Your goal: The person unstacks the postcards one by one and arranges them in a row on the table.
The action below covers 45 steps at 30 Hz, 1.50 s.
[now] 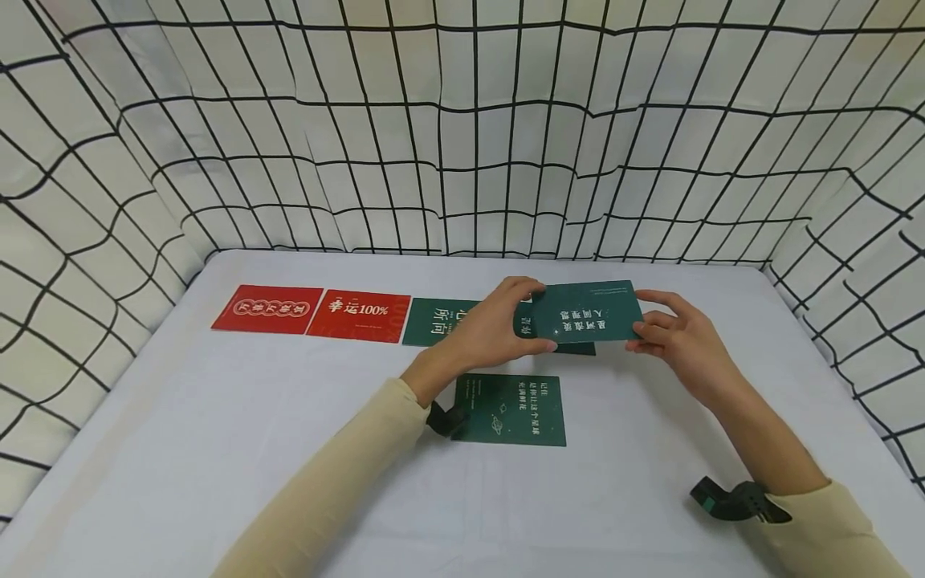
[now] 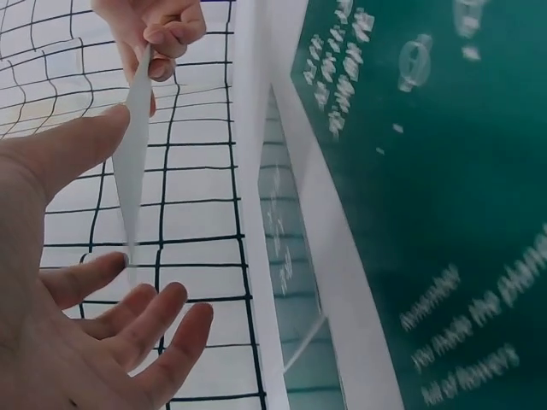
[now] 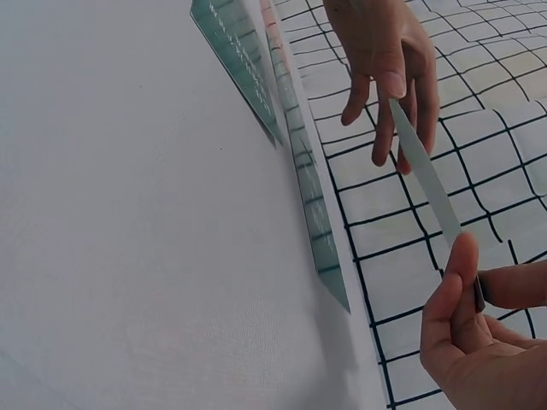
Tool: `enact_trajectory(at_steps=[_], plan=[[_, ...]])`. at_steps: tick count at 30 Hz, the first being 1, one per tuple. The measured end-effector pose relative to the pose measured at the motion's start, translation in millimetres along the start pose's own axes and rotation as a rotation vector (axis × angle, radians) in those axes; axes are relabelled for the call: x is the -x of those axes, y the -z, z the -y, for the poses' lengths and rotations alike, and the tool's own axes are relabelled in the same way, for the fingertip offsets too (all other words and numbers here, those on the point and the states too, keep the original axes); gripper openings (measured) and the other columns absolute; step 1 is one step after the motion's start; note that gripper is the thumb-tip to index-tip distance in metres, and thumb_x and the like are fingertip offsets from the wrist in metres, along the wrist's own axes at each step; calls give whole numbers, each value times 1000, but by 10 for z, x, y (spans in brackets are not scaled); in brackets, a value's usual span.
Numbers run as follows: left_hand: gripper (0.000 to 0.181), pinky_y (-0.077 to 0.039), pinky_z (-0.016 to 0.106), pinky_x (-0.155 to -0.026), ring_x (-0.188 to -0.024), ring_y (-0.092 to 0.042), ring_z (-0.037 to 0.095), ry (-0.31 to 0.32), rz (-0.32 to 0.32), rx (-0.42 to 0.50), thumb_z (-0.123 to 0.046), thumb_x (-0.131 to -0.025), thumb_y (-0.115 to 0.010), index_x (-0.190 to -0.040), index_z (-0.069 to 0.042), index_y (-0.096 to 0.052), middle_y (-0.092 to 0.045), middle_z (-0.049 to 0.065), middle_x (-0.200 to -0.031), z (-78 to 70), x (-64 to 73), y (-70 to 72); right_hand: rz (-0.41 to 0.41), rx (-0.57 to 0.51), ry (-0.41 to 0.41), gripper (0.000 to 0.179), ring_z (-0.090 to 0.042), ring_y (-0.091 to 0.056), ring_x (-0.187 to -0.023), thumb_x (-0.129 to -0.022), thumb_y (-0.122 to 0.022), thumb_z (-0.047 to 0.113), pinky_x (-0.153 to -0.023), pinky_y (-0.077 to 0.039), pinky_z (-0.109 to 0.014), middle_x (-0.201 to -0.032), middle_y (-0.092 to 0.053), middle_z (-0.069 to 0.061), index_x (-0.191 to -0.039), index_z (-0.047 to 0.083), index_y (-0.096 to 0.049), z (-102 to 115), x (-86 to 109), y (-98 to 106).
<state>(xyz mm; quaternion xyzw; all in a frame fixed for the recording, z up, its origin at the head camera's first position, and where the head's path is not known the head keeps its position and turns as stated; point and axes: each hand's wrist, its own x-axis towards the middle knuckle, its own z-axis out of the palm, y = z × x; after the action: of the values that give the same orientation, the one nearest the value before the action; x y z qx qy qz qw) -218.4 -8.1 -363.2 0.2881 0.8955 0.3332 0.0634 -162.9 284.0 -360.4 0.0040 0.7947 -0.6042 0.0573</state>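
Observation:
Raised above the table, a dark green card [image 1: 596, 311] with white lettering is held between both hands. The left hand [image 1: 495, 321] grips its left end between thumb and index finger; the other fingers are spread in the left wrist view. At its right end, the right hand [image 1: 682, 345] pinches the card with thumb and fingertips. Both wrist views show the held card nearly edge-on. Beneath it lies another green card [image 1: 580, 350], mostly covered. A green card with planet drawings [image 1: 509, 413] lies nearer, below the left wrist.
Left along the same row lie a green card [image 1: 422, 323], partly behind the left hand, and two red cards, one [image 1: 361, 329] beside the other [image 1: 267, 319]. They rest on a white-covered table [image 1: 181, 449]. A black grid over white sheeting [image 1: 477, 136] encloses the back and sides.

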Motion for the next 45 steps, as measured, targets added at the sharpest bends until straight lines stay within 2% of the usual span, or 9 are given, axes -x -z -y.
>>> enact_trajectory(at_steps=[4, 10, 14, 24, 30, 34, 40, 45], plan=[[90, -51, 47, -113, -142, -54, 22, 24, -5, 61, -44, -87, -83, -160, -18, -37, -40, 4, -163, -23, -59, -28, -7, -31, -4, 66, -13, -74, -84, -106, -56, 9, -84, -62, -19, -100, -67, 6, -163, 3, -23, -14, 1, 46], [94, -51, 47, -112, -132, -61, 21, 48, -24, 174, -36, -88, -84, -162, -13, -32, -58, 7, -147, -78, -142, -52, -7, -62, -36, 68, -11, -73, -85, -107, -56, 13, -85, -61, -19, -102, -67, 6, -164, 3, -20, -10, -22, 102], [92, -54, 46, -107, -127, -64, 22, 63, -31, 245, -31, -88, -84, -162, -12, -33, -63, 8, -140, -127, -207, -60, -10, -84, -47, 69, -11, -72, -85, -107, -57, 13, -85, -61, -19, -103, -67, 6, -164, 2, -19, -34, -38, 143], [91, -58, 39, -93, -127, -66, 23, 103, -26, 387, -27, -90, -83, -164, -16, -31, -62, 9, -145, -157, -371, -159, -40, -75, -56, 69, -6, -70, -83, -107, -55, 14, -84, -61, -18, -100, -68, 9, -164, -1, -17, -77, -55, 244], [91, -60, 38, -96, -129, -65, 25, 146, -24, 480, -23, -90, -83, -164, -19, -31, -60, 11, -147, -167, -439, -255, -56, -77, -63, 69, -6, -69, -83, -108, -54, 14, -81, -60, -16, -100, -68, 11, -164, 0, -17, -116, -86, 305], [91, -62, 36, -90, -128, -66, 26, 169, -31, 515, -21, -90, -84, -164, -18, -31, -60, 12, -146, -175, -472, -324, -68, -88, -67, 68, -6, -68, -81, -107, -54, 12, -80, -60, -17, -98, -68, 11, -164, -1, -18, -140, -102, 335], [92, -61, 29, -74, -116, -72, 26, 191, -43, 576, -16, -88, -84, -164, -17, -32, -61, 14, -145, -188, -519, -429, -77, -79, -90, 67, -5, -68, -81, -107, -53, 13, -80, -61, -17, -97, -68, 11, -163, 0, -20, -183, -115, 376], [91, -59, 27, -71, -99, -76, 25, 210, -46, 600, -16, -89, -84, -164, -18, -32, -61, 13, -146, -203, -545, -509, -80, -61, -113, 67, -5, -68, -81, -108, -53, 14, -80, -61, -18, -97, -69, 13, -164, -1, -19, -221, -132, 415]])
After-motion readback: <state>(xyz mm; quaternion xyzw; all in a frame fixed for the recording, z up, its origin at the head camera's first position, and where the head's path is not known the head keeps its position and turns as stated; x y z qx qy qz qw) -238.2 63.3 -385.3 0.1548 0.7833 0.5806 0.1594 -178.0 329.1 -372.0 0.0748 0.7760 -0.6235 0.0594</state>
